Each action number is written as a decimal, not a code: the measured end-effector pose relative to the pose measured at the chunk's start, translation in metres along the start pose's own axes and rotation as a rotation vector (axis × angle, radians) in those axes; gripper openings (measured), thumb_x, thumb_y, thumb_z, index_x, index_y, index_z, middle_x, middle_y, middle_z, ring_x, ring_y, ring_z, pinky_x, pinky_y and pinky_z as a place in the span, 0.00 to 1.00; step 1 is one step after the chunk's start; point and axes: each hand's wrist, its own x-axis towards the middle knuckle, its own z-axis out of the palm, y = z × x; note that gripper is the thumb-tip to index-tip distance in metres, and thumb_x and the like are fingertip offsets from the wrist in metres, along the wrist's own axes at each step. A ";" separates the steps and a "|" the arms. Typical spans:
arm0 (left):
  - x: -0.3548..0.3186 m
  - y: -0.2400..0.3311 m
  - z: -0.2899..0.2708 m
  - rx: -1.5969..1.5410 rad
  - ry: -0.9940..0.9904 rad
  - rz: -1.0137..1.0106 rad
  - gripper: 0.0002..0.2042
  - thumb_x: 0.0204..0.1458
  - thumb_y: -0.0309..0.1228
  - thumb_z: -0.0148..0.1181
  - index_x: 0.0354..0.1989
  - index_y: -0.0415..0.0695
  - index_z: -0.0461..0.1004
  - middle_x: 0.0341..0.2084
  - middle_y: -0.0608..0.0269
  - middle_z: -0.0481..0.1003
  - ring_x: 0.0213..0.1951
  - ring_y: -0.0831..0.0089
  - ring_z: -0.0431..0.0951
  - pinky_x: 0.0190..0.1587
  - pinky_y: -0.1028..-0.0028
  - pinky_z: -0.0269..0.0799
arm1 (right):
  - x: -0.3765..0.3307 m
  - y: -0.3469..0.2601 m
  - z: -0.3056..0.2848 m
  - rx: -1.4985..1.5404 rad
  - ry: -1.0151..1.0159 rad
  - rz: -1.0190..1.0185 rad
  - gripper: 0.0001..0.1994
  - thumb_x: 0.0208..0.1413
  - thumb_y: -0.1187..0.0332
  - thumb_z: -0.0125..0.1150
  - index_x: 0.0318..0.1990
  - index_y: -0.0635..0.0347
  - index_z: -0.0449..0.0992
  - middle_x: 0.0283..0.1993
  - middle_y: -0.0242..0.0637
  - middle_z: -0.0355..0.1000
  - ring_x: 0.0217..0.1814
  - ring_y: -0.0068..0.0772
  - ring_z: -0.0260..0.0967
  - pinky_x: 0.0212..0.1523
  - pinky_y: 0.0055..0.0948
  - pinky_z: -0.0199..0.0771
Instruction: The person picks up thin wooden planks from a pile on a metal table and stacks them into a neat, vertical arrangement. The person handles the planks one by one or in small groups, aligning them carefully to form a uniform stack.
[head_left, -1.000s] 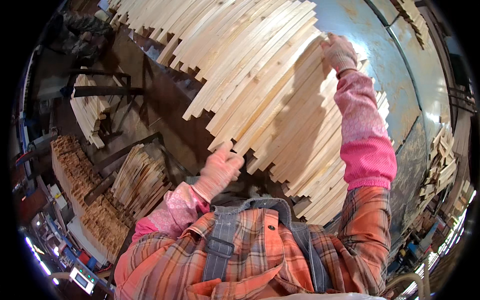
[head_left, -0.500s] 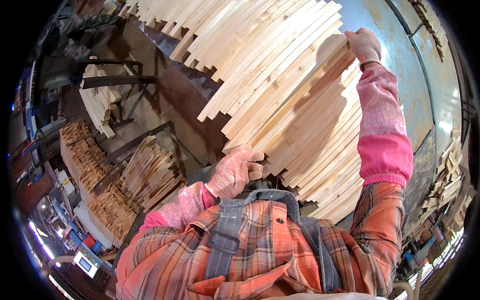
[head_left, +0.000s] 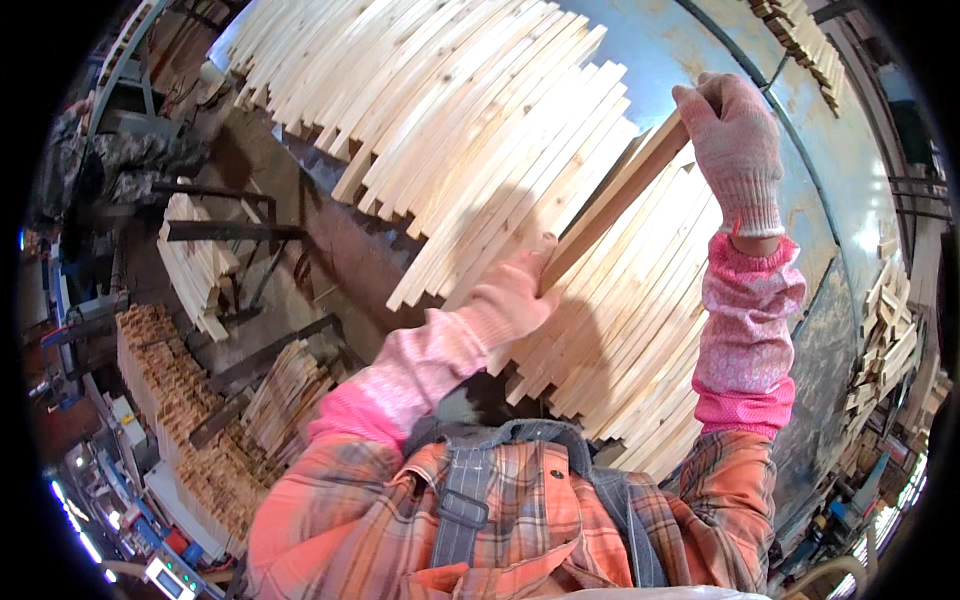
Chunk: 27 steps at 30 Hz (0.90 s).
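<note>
A narrow wooden strip (head_left: 622, 200) slants across the row of strips, tilted up from it with a dark gap along its left side. My right hand (head_left: 738, 135), in a pale pink knitted glove, grips its far end between thumb and fingers. At the near end, my left hand (head_left: 515, 295), in a similar glove, has its thumb and fingers on either side of the wood. Beneath and around lie many pale wooden strips (head_left: 440, 120) side by side, their ends staggered. Patterned pink sleeve covers reach over both forearms.
The strips rest on a blue-grey metal table (head_left: 650, 50). Stacked lumber (head_left: 180, 410) stands at the lower left, near a black metal frame (head_left: 235, 231) with more boards. A heap of offcuts (head_left: 885, 320) lies at the right, and further strips (head_left: 800, 45) sit at the far right.
My left hand has moved forward and right from the near edge onto the strip's near end. The right hand has lifted the far end. The view has shifted slightly.
</note>
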 end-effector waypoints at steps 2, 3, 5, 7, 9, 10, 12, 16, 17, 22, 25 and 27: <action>0.017 0.007 0.000 -0.129 -0.095 -0.089 0.29 0.56 0.35 0.65 0.66 0.41 0.69 0.44 0.45 0.81 0.45 0.59 0.83 0.51 0.65 0.77 | 0.008 0.011 0.005 0.227 0.069 -0.081 0.20 0.59 0.55 0.67 0.47 0.64 0.81 0.40 0.43 0.81 0.45 0.38 0.78 0.48 0.35 0.76; 0.019 0.010 -0.008 -0.154 -0.126 -0.132 0.28 0.56 0.34 0.64 0.66 0.41 0.69 0.44 0.46 0.81 0.44 0.60 0.83 0.50 0.66 0.77 | 0.018 0.021 0.011 0.470 0.086 0.045 0.19 0.60 0.55 0.67 0.49 0.63 0.82 0.38 0.35 0.80 0.43 0.27 0.76 0.46 0.30 0.76; 0.018 0.007 -0.039 -0.421 -0.195 -0.298 0.23 0.55 0.31 0.62 0.61 0.41 0.74 0.41 0.54 0.82 0.39 0.69 0.82 0.43 0.68 0.78 | 0.039 0.041 0.033 0.741 0.057 0.262 0.20 0.63 0.54 0.65 0.50 0.61 0.82 0.41 0.36 0.80 0.45 0.26 0.75 0.48 0.29 0.77; 0.020 -0.011 -0.091 -0.713 -0.244 -0.171 0.18 0.54 0.30 0.63 0.53 0.38 0.79 0.37 0.60 0.82 0.37 0.74 0.81 0.41 0.70 0.78 | 0.056 0.058 0.070 0.501 -0.076 0.275 0.22 0.65 0.50 0.62 0.54 0.59 0.81 0.48 0.42 0.81 0.51 0.34 0.77 0.54 0.33 0.76; 0.020 -0.032 -0.130 -0.709 -0.121 -0.297 0.15 0.53 0.30 0.64 0.46 0.34 0.81 0.38 0.58 0.83 0.37 0.72 0.82 0.44 0.72 0.79 | 0.073 0.066 0.121 0.096 -0.224 0.179 0.25 0.64 0.47 0.59 0.58 0.55 0.80 0.55 0.44 0.80 0.57 0.41 0.76 0.60 0.37 0.74; 0.019 -0.044 -0.143 -0.591 -0.061 -0.400 0.16 0.54 0.30 0.63 0.48 0.33 0.80 0.40 0.56 0.83 0.39 0.72 0.82 0.45 0.72 0.79 | 0.084 0.067 0.148 -0.105 -0.292 0.185 0.26 0.63 0.45 0.58 0.59 0.53 0.79 0.58 0.45 0.78 0.61 0.45 0.75 0.62 0.39 0.72; 0.011 -0.066 -0.153 -0.554 0.031 -0.554 0.15 0.54 0.32 0.65 0.47 0.38 0.80 0.35 0.61 0.81 0.37 0.74 0.80 0.41 0.72 0.76 | 0.112 0.065 0.191 -0.215 -0.352 0.122 0.26 0.64 0.45 0.56 0.60 0.53 0.78 0.61 0.46 0.76 0.63 0.49 0.72 0.64 0.42 0.71; -0.008 -0.108 -0.152 -0.460 -0.059 -0.705 0.16 0.53 0.31 0.65 0.49 0.38 0.79 0.35 0.63 0.81 0.37 0.75 0.80 0.42 0.72 0.76 | 0.153 0.050 0.246 -0.468 -0.420 0.157 0.26 0.65 0.45 0.53 0.62 0.49 0.77 0.66 0.47 0.71 0.67 0.52 0.69 0.66 0.46 0.69; -0.011 -0.115 -0.149 -0.426 -0.082 -0.721 0.16 0.54 0.31 0.65 0.49 0.38 0.79 0.36 0.63 0.81 0.37 0.75 0.79 0.43 0.72 0.76 | 0.163 0.045 0.251 -0.572 -0.458 0.152 0.27 0.65 0.44 0.52 0.63 0.46 0.75 0.68 0.46 0.68 0.69 0.51 0.67 0.66 0.47 0.69; -0.005 -0.136 -0.143 -0.643 -0.111 -0.676 0.19 0.54 0.30 0.64 0.53 0.37 0.77 0.39 0.62 0.80 0.40 0.76 0.77 0.46 0.72 0.75 | 0.174 0.021 0.261 -0.542 -0.392 0.249 0.26 0.62 0.42 0.54 0.55 0.49 0.82 0.62 0.47 0.74 0.66 0.51 0.71 0.63 0.46 0.71; -0.004 -0.141 -0.139 -0.748 -0.085 -0.665 0.19 0.53 0.30 0.65 0.53 0.36 0.77 0.39 0.64 0.80 0.41 0.77 0.77 0.46 0.73 0.75 | 0.177 0.019 0.262 -0.520 -0.419 0.259 0.26 0.60 0.42 0.55 0.49 0.52 0.86 0.54 0.48 0.80 0.62 0.50 0.75 0.60 0.43 0.74; -0.010 -0.143 -0.137 -0.708 -0.065 -0.679 0.19 0.53 0.30 0.65 0.53 0.36 0.77 0.40 0.65 0.80 0.41 0.77 0.77 0.46 0.74 0.75 | 0.184 0.023 0.255 -0.475 -0.345 0.260 0.25 0.56 0.43 0.62 0.40 0.57 0.88 0.46 0.47 0.83 0.53 0.46 0.80 0.55 0.39 0.77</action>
